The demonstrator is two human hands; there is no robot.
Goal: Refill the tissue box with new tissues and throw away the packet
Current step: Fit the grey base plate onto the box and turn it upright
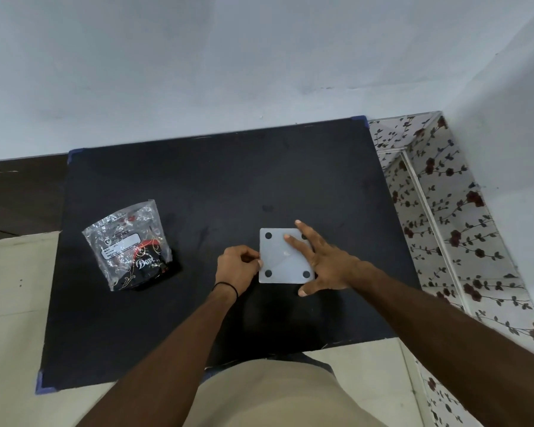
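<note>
Hands: left (239, 266) pinches tissue box (282, 260) edge; right (321, 260) spread flat, hiding corner.

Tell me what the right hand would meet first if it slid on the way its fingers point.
Probably nothing close: the right hand lies on the white box, fingers pointing up-left over bare black mat; the wall is beyond.

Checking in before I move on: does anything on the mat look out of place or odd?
The white tissue box lies with four dark round pads facing up, seemingly bottom-up, with the left hand at its left edge and the right hand spread over it. The crinkled packet lies apart, left on the black mat. Nothing spilled.
</note>
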